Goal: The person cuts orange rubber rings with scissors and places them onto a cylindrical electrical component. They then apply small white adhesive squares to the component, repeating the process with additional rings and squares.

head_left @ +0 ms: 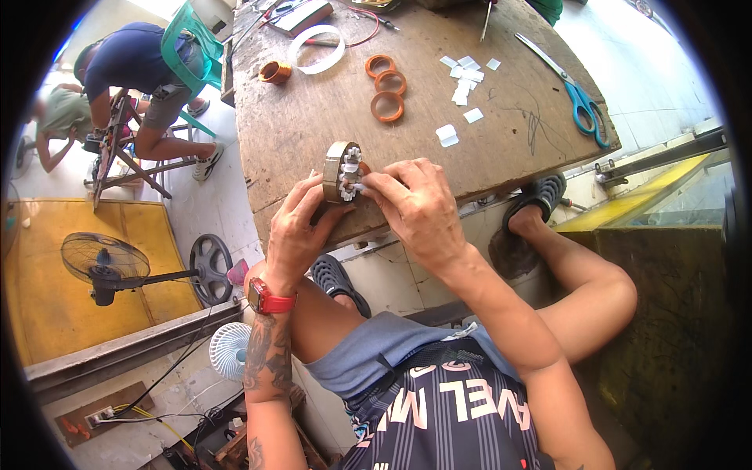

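Note:
A ring-shaped motor stator (335, 174) with white slot liners along its inner side stands on edge near the table's front left. My left hand (300, 223), a red-strapped watch on its wrist, grips the stator's lower edge. Fingertips of my right hand (419, 205) are pinched together at the stator's inner slots; what they hold, if anything, is too small to make out. Part of an orange-brown ring shows just behind the stator. Farther back lie several copper wire coils (387, 106) in a row. Cut white paper pieces (446, 135) are scattered to their right.
Blue-handled scissors (583, 110) lie at the table's right side. A white strip loop (338, 56) and a copper wire roll (275, 73) are at the back left. Loose thin wire (540, 129) lies near the scissors. A standing fan (106, 266) and other people are off to the left.

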The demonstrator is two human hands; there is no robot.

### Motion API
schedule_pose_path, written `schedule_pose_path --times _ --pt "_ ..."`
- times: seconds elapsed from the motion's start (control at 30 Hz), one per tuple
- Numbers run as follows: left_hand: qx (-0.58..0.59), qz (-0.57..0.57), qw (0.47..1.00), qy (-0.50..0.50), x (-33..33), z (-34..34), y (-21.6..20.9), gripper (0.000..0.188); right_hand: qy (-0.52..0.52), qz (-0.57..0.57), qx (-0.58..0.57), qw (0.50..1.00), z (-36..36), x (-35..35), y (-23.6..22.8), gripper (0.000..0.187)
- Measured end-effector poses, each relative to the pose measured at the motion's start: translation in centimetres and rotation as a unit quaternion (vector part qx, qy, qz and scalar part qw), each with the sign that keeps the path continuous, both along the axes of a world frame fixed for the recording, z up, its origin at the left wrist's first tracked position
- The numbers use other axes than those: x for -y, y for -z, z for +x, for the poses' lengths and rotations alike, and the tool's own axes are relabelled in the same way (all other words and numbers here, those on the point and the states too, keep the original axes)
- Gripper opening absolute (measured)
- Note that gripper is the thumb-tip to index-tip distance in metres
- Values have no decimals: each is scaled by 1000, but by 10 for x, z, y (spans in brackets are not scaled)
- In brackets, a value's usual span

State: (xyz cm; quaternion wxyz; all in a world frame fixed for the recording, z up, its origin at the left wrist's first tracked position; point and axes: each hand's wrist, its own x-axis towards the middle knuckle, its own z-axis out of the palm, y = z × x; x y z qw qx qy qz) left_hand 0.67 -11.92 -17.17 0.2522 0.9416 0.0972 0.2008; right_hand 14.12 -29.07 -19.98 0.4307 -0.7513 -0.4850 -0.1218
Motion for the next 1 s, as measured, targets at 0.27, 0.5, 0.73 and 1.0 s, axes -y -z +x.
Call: schedule_pose_path --times 0.27,0.5,0.73,1.0 --pt "1 -7 1000 10 -2 0 0 29 29 -4 28 999 -2 -8 2 13" --pt "7 0 1000 3 0 1 1 32 10 20 27 999 -2 2 6 24" --pt "12 6 1000 7 2 2 -1 32 -9 9 31 999 -4 3 8 34" --pt "0 -12 1000 9 0 1 0 34 -25 -18 32 999 -1 1 5 29"
